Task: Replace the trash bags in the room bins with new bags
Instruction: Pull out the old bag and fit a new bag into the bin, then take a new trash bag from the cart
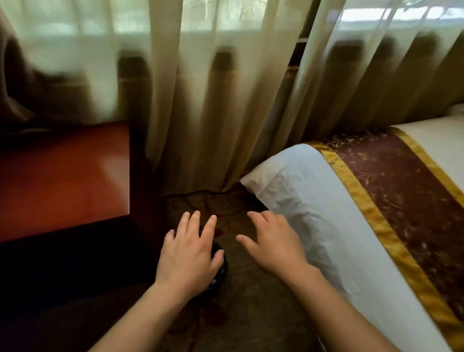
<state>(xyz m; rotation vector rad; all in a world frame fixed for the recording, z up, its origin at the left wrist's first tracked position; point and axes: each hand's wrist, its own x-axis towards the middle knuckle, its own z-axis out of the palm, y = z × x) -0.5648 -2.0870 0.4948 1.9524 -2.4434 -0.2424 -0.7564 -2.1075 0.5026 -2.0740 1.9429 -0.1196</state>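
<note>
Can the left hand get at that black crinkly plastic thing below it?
Probably yes: the left hand is spread directly over the black crinkly plastic thing, with nothing seen between them.

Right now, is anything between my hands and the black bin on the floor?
Nothing visible. The left hand is right over the black bin, hiding most of it; the right hand is beside it, with only carpet between.

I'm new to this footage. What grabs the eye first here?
The left hand and right hand reach down with fingers spread. A shiny black bag shows beneath the left one, between a red wooden table at left and a white bed at right.
</note>
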